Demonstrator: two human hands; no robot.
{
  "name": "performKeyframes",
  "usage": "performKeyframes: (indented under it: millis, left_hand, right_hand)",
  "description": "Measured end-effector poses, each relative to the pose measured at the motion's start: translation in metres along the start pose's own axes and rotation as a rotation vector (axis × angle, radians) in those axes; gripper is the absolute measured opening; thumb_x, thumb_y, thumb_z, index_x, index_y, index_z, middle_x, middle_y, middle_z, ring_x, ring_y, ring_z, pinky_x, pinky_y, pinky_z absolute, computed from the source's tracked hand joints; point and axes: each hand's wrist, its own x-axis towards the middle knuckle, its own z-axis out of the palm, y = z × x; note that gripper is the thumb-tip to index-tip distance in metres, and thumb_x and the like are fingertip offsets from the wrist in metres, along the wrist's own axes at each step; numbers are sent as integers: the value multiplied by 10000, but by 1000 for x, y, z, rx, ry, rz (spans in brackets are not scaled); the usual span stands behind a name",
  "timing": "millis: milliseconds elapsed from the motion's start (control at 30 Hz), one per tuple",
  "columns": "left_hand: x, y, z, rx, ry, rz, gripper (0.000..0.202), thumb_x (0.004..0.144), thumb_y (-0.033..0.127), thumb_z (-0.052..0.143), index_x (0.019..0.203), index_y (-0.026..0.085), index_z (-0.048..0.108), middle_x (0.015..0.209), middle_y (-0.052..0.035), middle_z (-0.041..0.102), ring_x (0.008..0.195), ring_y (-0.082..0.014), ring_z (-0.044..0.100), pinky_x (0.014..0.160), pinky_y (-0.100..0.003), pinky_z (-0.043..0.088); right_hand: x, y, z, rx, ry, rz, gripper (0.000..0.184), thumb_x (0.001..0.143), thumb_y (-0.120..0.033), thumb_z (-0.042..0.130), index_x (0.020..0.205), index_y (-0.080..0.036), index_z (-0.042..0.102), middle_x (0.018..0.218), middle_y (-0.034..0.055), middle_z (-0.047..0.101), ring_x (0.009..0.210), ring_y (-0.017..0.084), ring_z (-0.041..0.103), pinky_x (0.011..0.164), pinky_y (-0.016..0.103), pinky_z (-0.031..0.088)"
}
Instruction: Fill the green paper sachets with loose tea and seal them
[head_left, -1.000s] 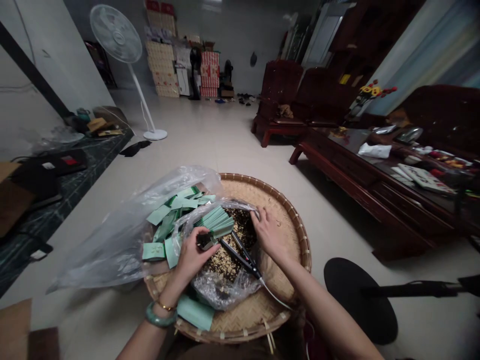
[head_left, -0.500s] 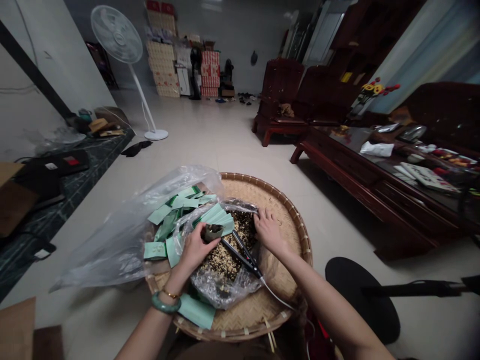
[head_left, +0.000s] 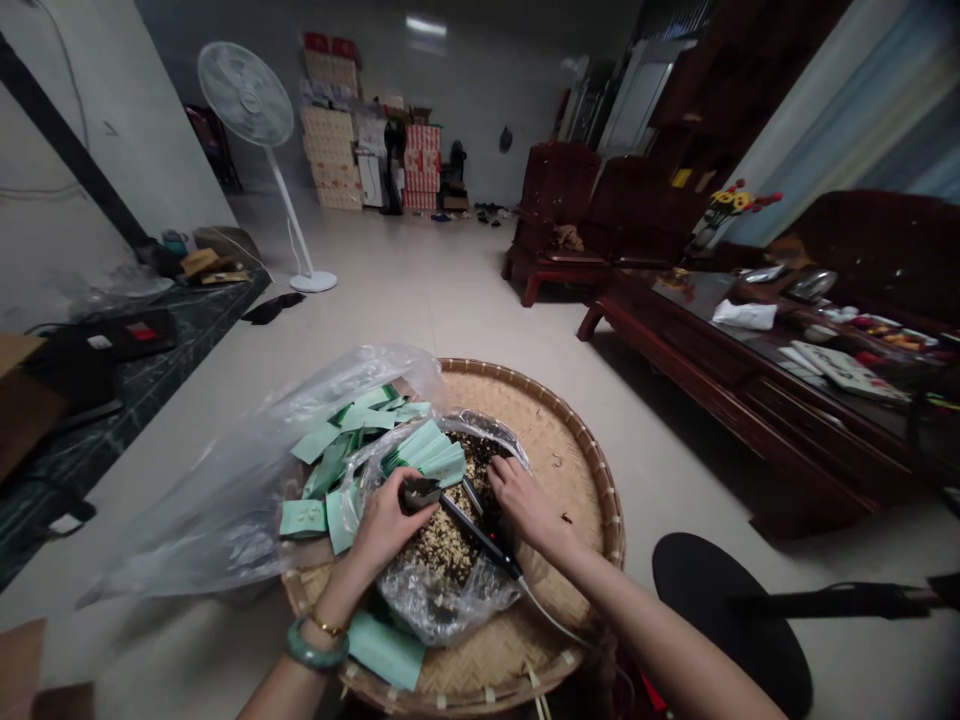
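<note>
My left hand (head_left: 396, 508) is closed on an open green packet (head_left: 421, 491), its mouth facing up and its inside dark. Just beyond it lies a fanned stack of pale green packets (head_left: 427, 453). My right hand (head_left: 521, 498) reaches into a dark and pale dried mix (head_left: 450, 545), with its fingers bent together and the tips hidden. The mix fills an opened clear plastic bag (head_left: 442, 610). Across it rests a black hair straightener (head_left: 484, 538) with a small red light and a white cord, between my hands.
A round woven bamboo tray (head_left: 574, 420) carries everything. More green packets (head_left: 319, 440) lie on its left beside a large clear plastic bag (head_left: 225, 500). A black round stand base (head_left: 727, 620) is at right, a wooden table (head_left: 705, 350) beyond. A white fan (head_left: 313, 282) stands farther back.
My right hand has moved left and down from the bag's far right edge into the mix. My left hand keeps the packet, which is tilted slightly differently. The view has tipped up slightly.
</note>
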Motion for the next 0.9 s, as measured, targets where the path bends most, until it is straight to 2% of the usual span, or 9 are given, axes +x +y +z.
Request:
performKeyframes:
  millis: [100, 200, 300, 433, 600, 700, 800, 900]
  left_hand:
    - [-1, 1, 2, -3, -2, 29, 289, 699, 285, 697, 933, 203, 548, 893, -11, 667, 828, -202, 648, 729, -303, 503]
    - [-2, 3, 2, 9, 0, 58, 283, 692, 257, 702, 924, 202, 550, 885, -9, 659, 827, -197, 642, 738, -304, 502]
    - [-2, 4, 2, 30, -6, 65, 298, 684, 253, 713, 926, 201, 547, 884, -11, 656, 827, -201, 642, 747, -318, 509]
    - [-5, 2, 1, 33, -2, 111, 334, 706, 288, 714, 976, 203, 537, 943, -29, 659, 884, -214, 651, 787, -345, 524]
    - [-10, -3, -3, 85, 54, 258, 502, 778, 307, 680, 1208, 215, 439, 1037, -69, 655, 966, -240, 654, 841, -410, 536]
    - [-10, -5, -8, 149, 150, 419, 526, 822, 273, 639, 1276, 227, 378, 1159, -106, 606, 1052, -254, 626, 846, -422, 541]
    - [-9, -4, -15, 197, 153, 532, 314, 868, 244, 576, 1165, 234, 474, 1197, -101, 574, 1056, -240, 619, 820, -397, 553]
    - [-7, -4, -20, 200, 123, 543, 187, 881, 245, 558, 1063, 215, 530, 1132, -91, 600, 1012, -223, 626, 804, -375, 558]
  right_hand:
    - [3, 3, 3, -49, -17, 182, 464, 851, 15, 381, 1292, -87, 486, 1258, 227, 518, 1113, 278, 508, 925, 406, 427]
    - [11, 9, -1, -11, -122, 271, 524, 848, 3, 381, 1351, -134, 434, 1235, 210, 530, 1072, 270, 552, 877, 364, 451]
    - [19, 10, -8, 69, -187, 297, 446, 835, -5, 397, 1218, -182, 541, 1171, 154, 558, 971, 225, 593, 802, 289, 460]
    - [23, 8, -13, 143, -148, 291, 343, 828, -12, 401, 1060, -161, 605, 1095, 137, 589, 995, 225, 572, 814, 277, 434]
    - [21, 15, -13, 213, -106, 269, 286, 778, -49, 498, 1007, -165, 624, 1017, 105, 640, 941, 213, 594, 787, 270, 434]
    - [20, 23, -13, 420, -1, 256, 347, 754, -95, 552, 1082, -188, 614, 1025, 71, 666, 904, 199, 612, 784, 285, 453]
    - [21, 27, -13, 720, 147, 285, 454, 714, -139, 586, 1166, -184, 592, 989, 52, 683, 797, 184, 619, 744, 309, 482]
    - [22, 27, -13, 967, 100, 349, 432, 687, -177, 588, 1118, -164, 617, 793, 6, 668, 580, 134, 562, 600, 284, 496]
